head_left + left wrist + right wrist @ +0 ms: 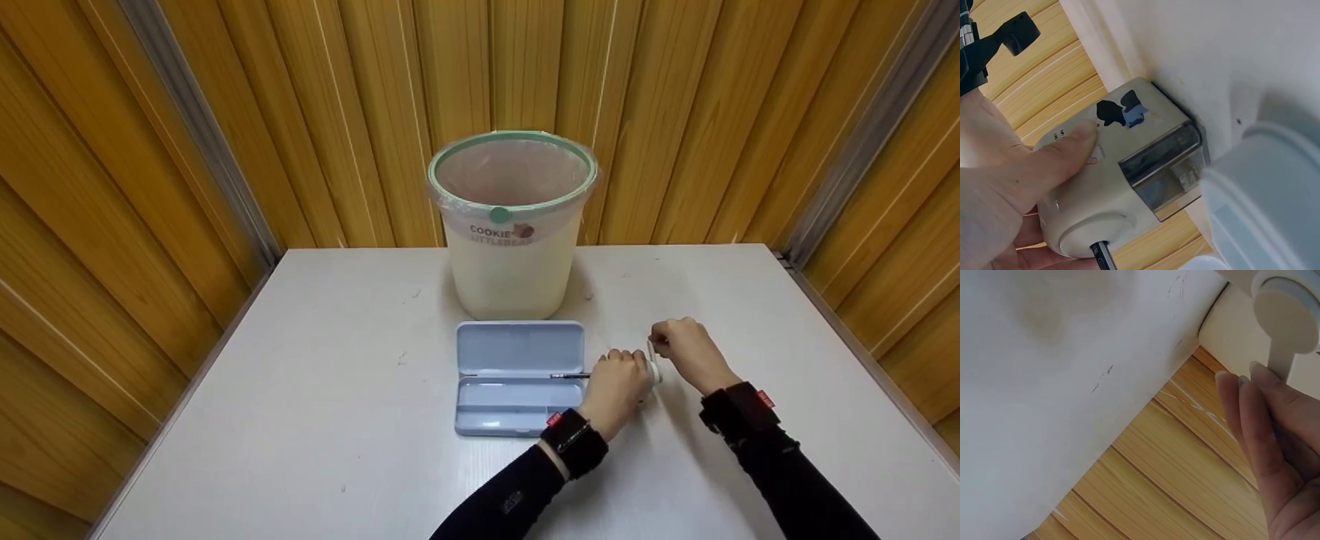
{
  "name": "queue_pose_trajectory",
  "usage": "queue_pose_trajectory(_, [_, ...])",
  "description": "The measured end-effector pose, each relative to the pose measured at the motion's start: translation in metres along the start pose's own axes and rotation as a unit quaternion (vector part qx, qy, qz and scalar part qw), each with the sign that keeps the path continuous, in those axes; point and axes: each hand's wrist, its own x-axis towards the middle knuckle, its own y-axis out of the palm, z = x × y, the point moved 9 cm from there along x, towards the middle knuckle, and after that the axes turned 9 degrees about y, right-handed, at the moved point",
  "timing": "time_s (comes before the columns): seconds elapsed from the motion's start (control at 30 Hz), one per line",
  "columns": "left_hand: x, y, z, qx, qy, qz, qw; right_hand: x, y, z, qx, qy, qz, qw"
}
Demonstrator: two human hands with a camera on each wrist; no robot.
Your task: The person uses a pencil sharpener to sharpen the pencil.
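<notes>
My left hand point(616, 388) grips a pale crank pencil sharpener point(1107, 188), its thumb laid across the top beside a dark cartoon print. Shavings show through the sharpener's clear drawer point(1171, 171). A dark pencil point(1103, 256) sticks out of the hole in its front, pointing toward the case in the head view. On the opposite end, my right hand point(694, 354) pinches the crank handle point(1282, 357) between thumb and fingers. Left of the sharpener lies an open light-blue pencil case point(520, 349), lid raised toward the back. The left forearm partly covers its near right corner.
Behind the pencil case stands a cream bin point(514, 281) with a green rim and a clear plastic liner. All of this rests on a white table point(322, 420). Wood-patterned panels point(360, 120) rise at the back and both sides.
</notes>
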Motion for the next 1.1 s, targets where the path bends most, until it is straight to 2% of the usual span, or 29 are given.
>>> queue_pose_trajectory(0.23, [-0.001, -0.001, 0.003, 0.008, 0.000, -0.016, 0.9998, 0.003, 0.004, -0.002, 0.006, 0.018, 0.020, 1.000])
queue_pose_trajectory(0.53, [-0.002, 0.000, 0.002, -0.002, 0.006, -0.005, 1.0000, 0.003, 0.010, -0.008, 0.016, 0.038, 0.033, 0.999])
queue_pose_trajectory(0.87, [-0.002, 0.001, 0.004, -0.003, 0.006, -0.013, 0.9999, 0.007, 0.014, -0.011, 0.018, 0.041, 0.045, 0.998])
queue_pose_trajectory(1.03, [-0.001, 0.003, 0.003, -0.004, 0.008, -0.001, 1.0000, 0.007, 0.021, -0.015, 0.024, 0.044, 0.063, 0.997])
queue_pose_trajectory(1.1, [-0.001, 0.002, 0.002, -0.003, 0.008, -0.002, 1.0000, 0.005, 0.030, -0.019, 0.023, 0.045, 0.084, 0.995])
